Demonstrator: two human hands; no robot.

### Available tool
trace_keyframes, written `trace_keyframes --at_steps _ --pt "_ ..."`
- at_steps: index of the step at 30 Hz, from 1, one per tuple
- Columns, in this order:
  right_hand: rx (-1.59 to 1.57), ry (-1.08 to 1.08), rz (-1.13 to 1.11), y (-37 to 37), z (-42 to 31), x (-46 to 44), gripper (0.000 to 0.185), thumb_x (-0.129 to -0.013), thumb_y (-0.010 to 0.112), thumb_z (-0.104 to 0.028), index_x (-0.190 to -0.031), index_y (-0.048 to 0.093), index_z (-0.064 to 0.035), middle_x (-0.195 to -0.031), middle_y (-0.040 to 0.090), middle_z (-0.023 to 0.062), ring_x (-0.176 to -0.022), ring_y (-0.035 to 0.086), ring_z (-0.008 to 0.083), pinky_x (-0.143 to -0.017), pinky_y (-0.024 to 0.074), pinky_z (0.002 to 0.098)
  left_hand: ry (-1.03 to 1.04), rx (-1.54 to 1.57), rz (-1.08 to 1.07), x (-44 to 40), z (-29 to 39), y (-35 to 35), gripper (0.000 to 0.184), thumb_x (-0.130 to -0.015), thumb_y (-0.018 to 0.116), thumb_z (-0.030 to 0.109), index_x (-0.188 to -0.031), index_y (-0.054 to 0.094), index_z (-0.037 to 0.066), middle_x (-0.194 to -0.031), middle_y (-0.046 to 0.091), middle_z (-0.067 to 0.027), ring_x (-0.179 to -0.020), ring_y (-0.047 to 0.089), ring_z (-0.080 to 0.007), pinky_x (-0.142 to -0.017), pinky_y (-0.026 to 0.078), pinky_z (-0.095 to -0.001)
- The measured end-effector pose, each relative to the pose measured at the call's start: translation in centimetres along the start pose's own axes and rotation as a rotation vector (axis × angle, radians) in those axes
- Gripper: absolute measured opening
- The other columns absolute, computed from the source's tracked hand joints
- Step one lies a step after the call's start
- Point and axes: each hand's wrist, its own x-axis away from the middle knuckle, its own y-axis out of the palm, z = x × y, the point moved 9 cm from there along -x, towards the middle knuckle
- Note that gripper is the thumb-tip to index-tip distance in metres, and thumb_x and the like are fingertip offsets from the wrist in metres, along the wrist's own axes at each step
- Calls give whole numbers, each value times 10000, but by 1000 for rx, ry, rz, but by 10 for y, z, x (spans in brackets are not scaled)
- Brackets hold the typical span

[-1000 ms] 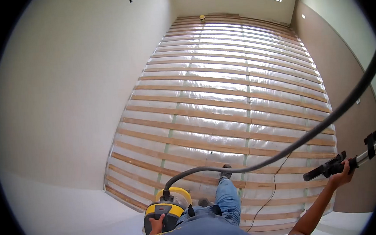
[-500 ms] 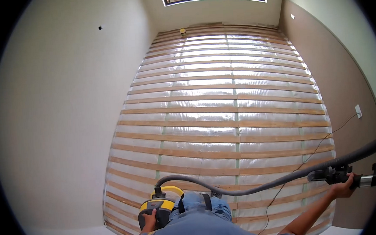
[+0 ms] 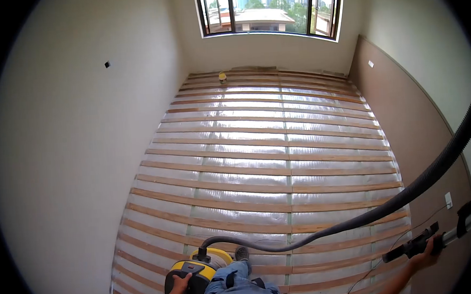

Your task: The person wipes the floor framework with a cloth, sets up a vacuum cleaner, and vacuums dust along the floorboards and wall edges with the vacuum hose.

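Observation:
My left hand (image 3: 180, 285) grips the side of a yellow and black vacuum cleaner (image 3: 193, 272) at my left hip. A grey corrugated hose (image 3: 327, 232) runs from its front across to the upper right. At the lower right my right hand (image 3: 428, 257) is closed around the vacuum wand (image 3: 459, 231), close to its black floor nozzle (image 3: 411, 248). The wand slants, its nozzle end pointing left in front of the brown wall panel. The far end of the wand is cut off by the dark lens edge.
Wooden battens (image 3: 234, 206) cross the floor over shiny foil sheeting (image 3: 247, 168). A thin cable (image 3: 380, 262) runs from the wall socket (image 3: 448, 200) over the floor. A small yellow container (image 3: 222, 76) stands by the far wall, below the window (image 3: 267, 10).
My view has tilted up, showing more of the window. My shoe has come forward beside the vacuum cleaner. The wand slants more steeply, and the hose rises higher at the right.

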Motion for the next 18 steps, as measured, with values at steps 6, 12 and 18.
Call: trace_keyframes --at_steps 6,12,18 --pt "144 -24 -106 156 -30 5 489 -981 690 -307 -1302 710 61 -1229 731 219 -1071 730 296 -868 617 416 72 -198 -23 -73 138 47 1255 -729 925 591 -1500 277 -158 -1487 523 -366 -1392 556 -431 -1152 457 -434" --pt "83 39 -127 348 5 3 484 -937 707 -277 -1292 720 52 -1217 739 202 -1042 730 295 -870 618 418 -49 -302 -3 -140 258 120 1419 -686 935 633 -1561 155 -167 -1538 489 -353 -1415 541 -421 -1175 444 -408" --pt "6 85 -135 567 40 32 444 -948 724 -254 -1257 725 64 -1186 753 200 -1065 732 301 -933 598 427 -47 -275 48 -183 457 185 1335 -743 941 539 -1577 176 -170 -1548 474 -359 -1409 547 -429 -1139 480 -420"
